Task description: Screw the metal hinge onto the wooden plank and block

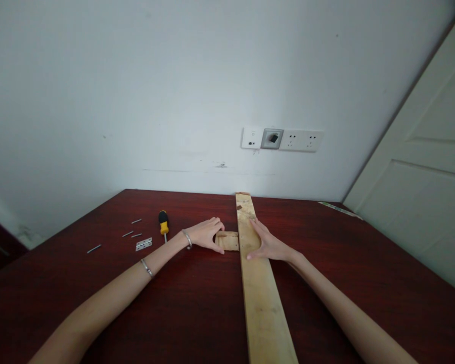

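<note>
A long pale wooden plank (263,303) lies on the dark red table, running from the near edge to the wall. Against its left side sits a short wooden block (229,242), its end touching or nearly touching the plank. My left hand (205,235) grips the block's left end between thumb and fingers. With thumb and fingers spread, my right hand (271,245) holds the plank from the right, fingertips on its top face. What the right palm touches is hidden.
A yellow and black screwdriver (164,225) lies beyond my left forearm, its tip hidden. Near it are a metal hinge (143,244) and several screws (94,248). Wall sockets (301,140) are above the table (197,308). A pale door (432,167) stands at the right.
</note>
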`<action>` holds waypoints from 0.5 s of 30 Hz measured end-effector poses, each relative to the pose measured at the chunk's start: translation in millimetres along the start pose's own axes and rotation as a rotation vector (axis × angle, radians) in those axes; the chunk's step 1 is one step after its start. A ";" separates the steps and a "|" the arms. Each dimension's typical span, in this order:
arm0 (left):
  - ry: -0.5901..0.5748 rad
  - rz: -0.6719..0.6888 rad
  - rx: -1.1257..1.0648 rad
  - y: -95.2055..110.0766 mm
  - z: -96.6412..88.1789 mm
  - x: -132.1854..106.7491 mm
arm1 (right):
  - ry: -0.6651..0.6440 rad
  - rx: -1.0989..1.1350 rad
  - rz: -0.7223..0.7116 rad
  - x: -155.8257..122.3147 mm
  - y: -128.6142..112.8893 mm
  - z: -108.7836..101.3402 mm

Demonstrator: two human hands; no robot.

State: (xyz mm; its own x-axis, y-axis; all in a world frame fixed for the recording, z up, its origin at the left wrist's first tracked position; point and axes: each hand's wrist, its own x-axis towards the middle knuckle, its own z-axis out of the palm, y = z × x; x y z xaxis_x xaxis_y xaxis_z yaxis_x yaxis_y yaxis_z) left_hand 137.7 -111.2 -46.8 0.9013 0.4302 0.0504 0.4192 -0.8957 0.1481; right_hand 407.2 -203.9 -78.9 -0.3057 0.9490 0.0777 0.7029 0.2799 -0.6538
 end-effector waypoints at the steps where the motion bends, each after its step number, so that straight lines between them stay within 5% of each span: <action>1: -0.002 -0.001 -0.003 0.0 -0.1 0.0 | 0.001 -0.001 -0.001 -0.2 -1.1 -0.3; 15: -0.023 -0.008 -0.038 0.0 -1.8 -0.5 | -0.007 -0.016 0.056 -0.1 2.0 1.2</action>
State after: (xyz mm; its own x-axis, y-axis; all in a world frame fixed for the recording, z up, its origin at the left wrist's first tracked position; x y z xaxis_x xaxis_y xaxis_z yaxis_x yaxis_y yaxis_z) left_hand 137.0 -111.2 -45.0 0.9006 0.4339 0.0265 0.4221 -0.8873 0.1858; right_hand 407.8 -203.6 -81.1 -0.2698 0.9623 0.0357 0.7293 0.2284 -0.6450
